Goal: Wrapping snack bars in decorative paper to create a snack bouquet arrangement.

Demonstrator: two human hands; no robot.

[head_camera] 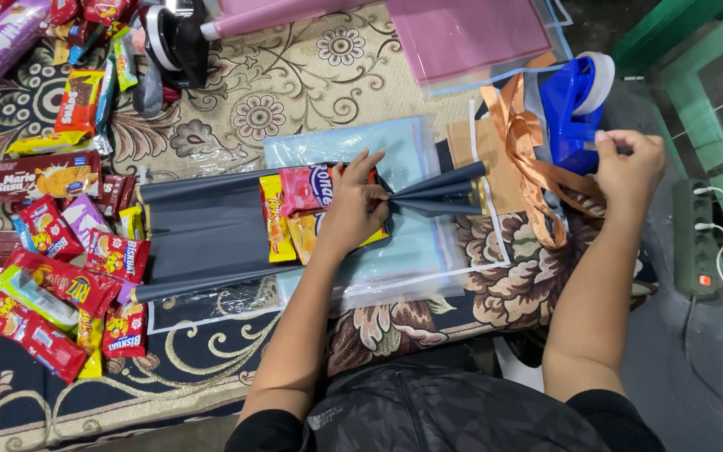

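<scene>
On the patterned rug (294,92), the left hand (353,209) is pinching the gathered dark wrapping paper (202,230) around snack packets (303,188) while the right hand (629,159) is pulling tape from the blue dispenser (571,105), likely for binding the neck.

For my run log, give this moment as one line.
left hand: pinching gathered dark wrapping paper over snack packets | right hand: pulling tape at blue tape dispenser

Left hand (351,208) covers the middle of the snack packets (294,213); right hand (627,161) hides part of the blue tape dispenser (573,109); pink sheets (470,33) and heap of biscuit packs (52,243) cut off at frame edges; what the right fingers pinch is too small to tell.
</scene>
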